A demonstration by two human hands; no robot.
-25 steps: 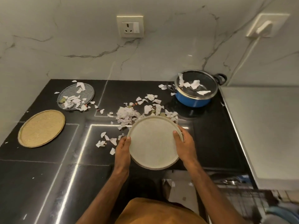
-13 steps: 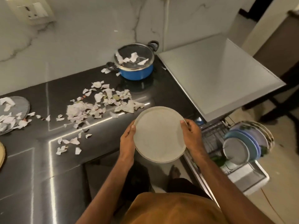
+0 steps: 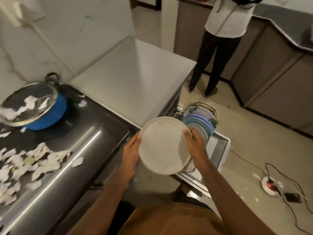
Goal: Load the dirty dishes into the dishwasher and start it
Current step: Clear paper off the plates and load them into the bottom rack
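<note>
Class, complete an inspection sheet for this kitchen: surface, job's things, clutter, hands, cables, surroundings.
Surface: glossy black counter beside the white dishwasher.
Job's things: pale plate held above the open dishwasher door; coloured plates upright in its rack; blue pot with glass lid on the counter.
Clutter: torn paper scraps on counter and lid.
Hands: left hand and right hand grip the plate's opposite edges.
Cables: cords and a socket reel on the floor.
Surroundings: another person at the far counter.

Pale round plate, empty, tilted, gripped at its rim by left hand and right hand, above open dishwasher, blue and floral plates upright in its rack
</note>
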